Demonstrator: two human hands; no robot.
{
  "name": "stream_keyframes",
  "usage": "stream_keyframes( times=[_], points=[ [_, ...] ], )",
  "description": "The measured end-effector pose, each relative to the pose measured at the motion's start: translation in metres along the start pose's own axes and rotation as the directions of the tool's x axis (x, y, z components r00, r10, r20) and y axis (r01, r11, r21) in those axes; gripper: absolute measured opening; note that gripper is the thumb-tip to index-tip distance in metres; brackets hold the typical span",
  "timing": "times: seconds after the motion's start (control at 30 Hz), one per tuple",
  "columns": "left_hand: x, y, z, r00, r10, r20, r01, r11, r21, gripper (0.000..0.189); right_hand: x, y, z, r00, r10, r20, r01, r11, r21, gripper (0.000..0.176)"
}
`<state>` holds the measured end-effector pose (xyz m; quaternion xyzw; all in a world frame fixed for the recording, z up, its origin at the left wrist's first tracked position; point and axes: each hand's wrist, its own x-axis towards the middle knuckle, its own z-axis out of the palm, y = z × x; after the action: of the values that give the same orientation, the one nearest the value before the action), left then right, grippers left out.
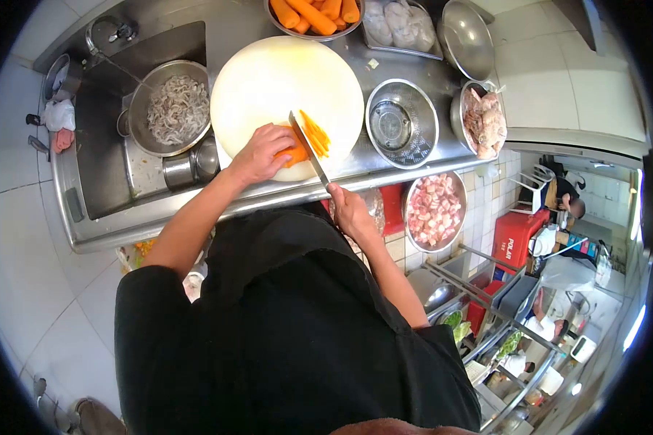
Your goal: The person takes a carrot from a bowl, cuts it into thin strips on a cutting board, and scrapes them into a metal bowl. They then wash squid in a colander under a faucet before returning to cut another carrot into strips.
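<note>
My left hand (263, 154) presses down on an orange carrot piece (293, 154) near the front edge of the round white cutting board (279, 80). In my right hand (352, 213) is the handle of a kitchen knife (310, 150), whose blade lies against the right side of the carrot. Thin carrot slices (315, 135) lie fanned out just right of the blade. My left fingers partly cover the carrot.
Left is a sink with running water and a bowl of greyish strips (175, 109). Whole carrots (312, 14) fill a bowl behind the board. Right stand a perforated steel basin (402, 123) and a bowl of raw meat (484, 119); cubed meat (434, 211) sits lower. Other people are far right.
</note>
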<state>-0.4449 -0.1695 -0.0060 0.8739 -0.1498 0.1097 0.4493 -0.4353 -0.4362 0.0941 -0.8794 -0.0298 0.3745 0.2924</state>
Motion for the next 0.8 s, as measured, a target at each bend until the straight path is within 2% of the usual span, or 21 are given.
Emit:
stream_keyframes(
  times=[0.1,0.2,0.33,0.4,0.53,0.7,0.77,0.8],
  points=[
    [0.003,0.001,-0.002,0.991,-0.024,0.134,0.018,0.999,0.049,0.028,-0.003,-0.002,-0.004,1.000,0.001,0.002,-0.001,1.000,0.018,0.059],
    [0.006,0.004,-0.004,0.987,-0.042,0.156,0.028,0.995,0.091,0.029,-0.016,-0.004,-0.014,1.000,0.020,0.010,-0.020,1.000,-0.024,0.060],
    [0.006,0.003,-0.002,0.988,-0.028,0.149,0.012,0.994,0.110,0.030,-0.028,-0.013,-0.018,1.000,-0.021,-0.008,0.020,0.999,-0.029,0.059],
    [0.005,0.003,-0.001,0.991,-0.022,0.134,0.010,0.996,0.094,0.030,-0.007,-0.005,0.000,0.994,-0.087,-0.066,0.081,0.992,-0.093,0.058],
    [0.006,0.000,-0.002,0.991,-0.027,0.133,0.013,0.994,0.105,0.031,-0.003,-0.002,-0.009,0.998,-0.058,0.018,0.059,0.995,-0.084,0.062],
    [0.001,-0.001,0.004,0.999,0.022,0.050,-0.025,0.998,0.053,0.030,-0.013,0.016,0.000,0.969,-0.215,-0.123,0.197,0.970,-0.144,0.065],
    [0.002,-0.002,0.005,0.996,-0.018,0.087,0.014,0.999,0.044,0.030,0.011,0.027,0.016,0.949,-0.269,-0.166,0.242,0.956,-0.168,0.064],
    [0.000,-0.002,0.004,0.994,-0.042,0.104,0.038,0.998,0.046,0.030,0.009,0.017,0.010,0.971,-0.205,-0.121,0.188,0.972,-0.139,0.064]
  ],
)
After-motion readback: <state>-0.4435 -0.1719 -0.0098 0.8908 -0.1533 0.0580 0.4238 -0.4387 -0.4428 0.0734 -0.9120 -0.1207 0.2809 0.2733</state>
